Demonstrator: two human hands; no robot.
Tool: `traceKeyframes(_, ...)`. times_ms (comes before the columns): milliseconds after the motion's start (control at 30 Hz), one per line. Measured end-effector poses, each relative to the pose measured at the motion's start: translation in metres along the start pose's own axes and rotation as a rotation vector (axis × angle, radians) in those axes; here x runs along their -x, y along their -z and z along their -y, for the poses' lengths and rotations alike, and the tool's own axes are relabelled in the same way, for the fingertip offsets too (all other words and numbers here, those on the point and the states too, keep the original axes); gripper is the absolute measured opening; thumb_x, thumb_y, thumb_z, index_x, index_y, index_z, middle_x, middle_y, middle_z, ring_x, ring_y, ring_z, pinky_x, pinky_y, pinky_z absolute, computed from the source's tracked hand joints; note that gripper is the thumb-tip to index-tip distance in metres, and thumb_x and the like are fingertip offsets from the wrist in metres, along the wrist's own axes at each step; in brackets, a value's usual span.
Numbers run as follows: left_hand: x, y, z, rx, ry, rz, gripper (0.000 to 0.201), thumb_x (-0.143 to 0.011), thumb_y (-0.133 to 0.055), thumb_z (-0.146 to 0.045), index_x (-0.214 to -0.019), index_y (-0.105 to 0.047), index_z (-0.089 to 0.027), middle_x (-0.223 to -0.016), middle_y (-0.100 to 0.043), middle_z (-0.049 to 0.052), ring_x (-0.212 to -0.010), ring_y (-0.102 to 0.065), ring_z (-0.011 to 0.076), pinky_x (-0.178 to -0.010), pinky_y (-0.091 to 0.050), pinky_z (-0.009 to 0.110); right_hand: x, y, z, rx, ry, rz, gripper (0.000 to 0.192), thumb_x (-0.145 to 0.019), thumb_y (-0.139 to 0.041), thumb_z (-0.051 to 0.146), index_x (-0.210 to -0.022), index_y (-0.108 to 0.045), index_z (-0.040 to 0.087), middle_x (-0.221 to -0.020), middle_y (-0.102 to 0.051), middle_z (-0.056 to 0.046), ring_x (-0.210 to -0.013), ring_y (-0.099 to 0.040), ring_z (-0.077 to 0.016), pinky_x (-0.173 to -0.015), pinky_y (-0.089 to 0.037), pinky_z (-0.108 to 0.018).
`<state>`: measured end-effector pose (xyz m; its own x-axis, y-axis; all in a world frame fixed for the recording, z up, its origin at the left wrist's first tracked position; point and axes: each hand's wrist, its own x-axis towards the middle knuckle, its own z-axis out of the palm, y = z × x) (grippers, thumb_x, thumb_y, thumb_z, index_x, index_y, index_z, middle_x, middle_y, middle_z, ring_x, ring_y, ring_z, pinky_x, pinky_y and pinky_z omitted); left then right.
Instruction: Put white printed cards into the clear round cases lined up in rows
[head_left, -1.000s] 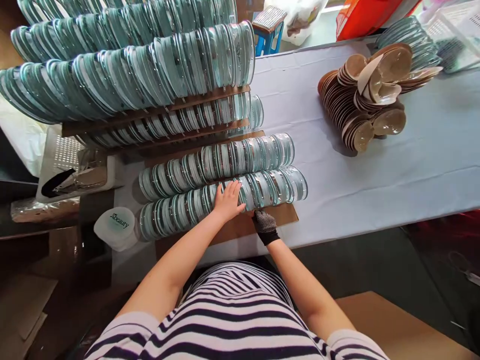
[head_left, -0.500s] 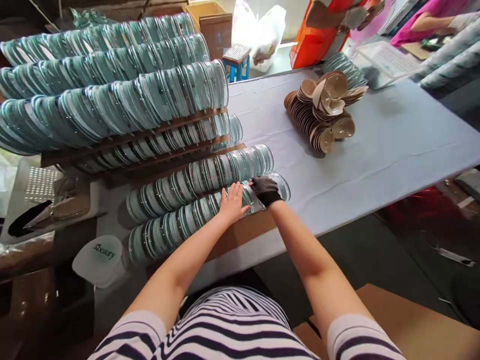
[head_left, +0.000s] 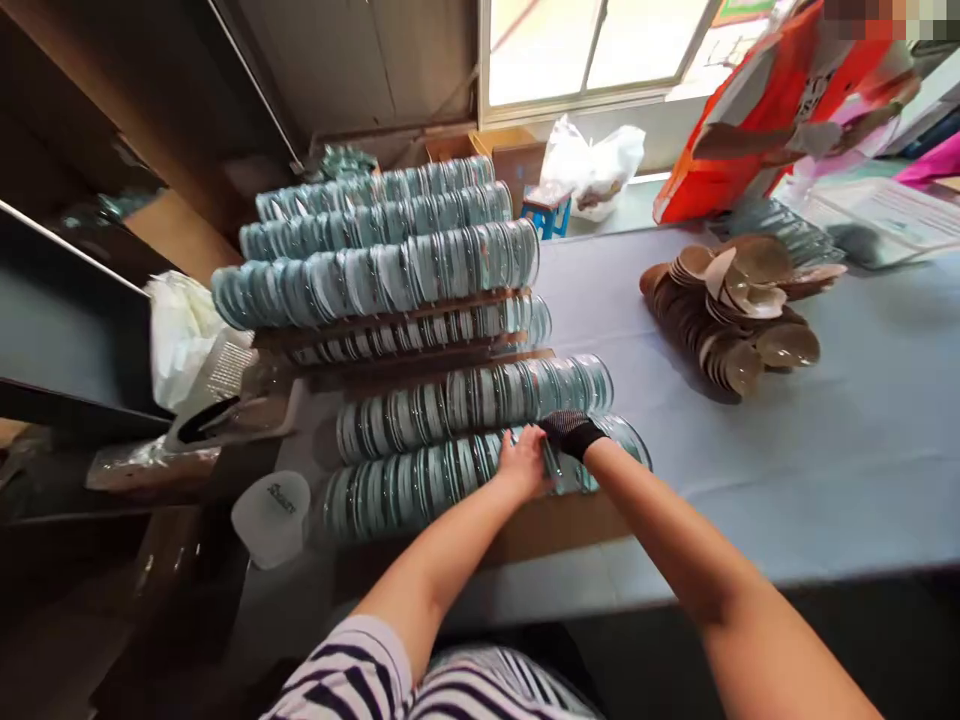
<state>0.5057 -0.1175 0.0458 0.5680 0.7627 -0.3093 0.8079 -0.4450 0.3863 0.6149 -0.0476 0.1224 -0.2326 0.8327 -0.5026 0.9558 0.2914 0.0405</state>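
Note:
Clear round bowl-like pieces, glass or plastic, stand nested on edge in a long near row (head_left: 409, 487). My bare left hand (head_left: 523, 462) curves over the right part of this row, its fingers on top and the thumb on the near side. My right hand (head_left: 571, 432), in a black fingerless glove, lies just to the right with its fingers bent down on the same row; its fingertips are partly hidden. A gap shows in the row beneath my hands. Directly behind lies a second row of the same clear pieces (head_left: 472, 393).
More clear rows (head_left: 390, 270) are piled on brown cardboard at the back left. Brown scoop-shaped bowls (head_left: 739, 315) sit on the white-covered table (head_left: 862, 440). A white lettered piece (head_left: 271, 520) lies left. Across the table stands a person in an orange vest (head_left: 739, 120).
The camera view has swung, so everything sits lower and further right. My left hand, flat on the row before, now curls over it. My right hand stays on the row's right part.

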Motion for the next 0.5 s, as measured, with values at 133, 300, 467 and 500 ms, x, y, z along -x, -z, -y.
traceKeyframes(133,0.004,0.01,0.006,-0.033,0.027,-0.032,0.08,-0.088,-0.052,-0.055,-0.154,-0.029,-0.016,-0.16,-0.03,0.014,-0.148,-0.024,0.0311,-0.118,-0.02,0.057,0.059,-0.053,-0.014,-0.079,-0.051,0.087,0.03,-0.096,-0.045,0.028,-0.109,-0.071,0.019,-0.105,-0.072,-0.013,-0.098,-0.067,-0.0232,-0.083,-0.049,-0.032)
traceKeyframes(300,0.006,0.008,0.002,-0.075,0.055,-0.009,0.081,-0.088,-0.05,-0.057,-0.154,-0.028,-0.017,-0.161,-0.028,0.014,-0.149,-0.023,0.0301,-0.119,-0.018,0.055,0.108,-0.131,-0.012,-0.225,-0.118,0.158,0.038,-0.096,-0.039,0.028,-0.12,-0.067,0.024,-0.114,-0.072,-0.01,-0.101,-0.067,-0.0255,-0.083,-0.051,-0.034)
traceKeyframes(467,0.014,0.014,-0.002,-0.103,0.082,0.017,0.081,-0.088,-0.052,-0.054,-0.155,-0.026,-0.017,-0.162,-0.026,0.014,-0.15,-0.021,0.0278,-0.12,-0.015,0.052,0.117,-0.169,-0.019,-0.283,-0.064,0.193,0.043,-0.098,-0.035,0.031,-0.129,-0.064,0.025,-0.125,-0.068,-0.009,-0.102,-0.067,-0.026,-0.083,-0.053,-0.032)
traceKeyframes(500,0.015,0.016,-0.003,-0.105,0.087,0.023,0.081,-0.088,-0.053,-0.053,-0.155,-0.025,-0.017,-0.162,-0.025,0.013,-0.15,-0.02,0.0276,-0.121,-0.014,0.052,0.119,-0.168,-0.025,-0.295,-0.025,0.184,0.043,-0.098,-0.034,0.034,-0.125,-0.067,0.025,-0.124,-0.069,-0.009,-0.103,-0.067,-0.0255,-0.084,-0.053,-0.03)
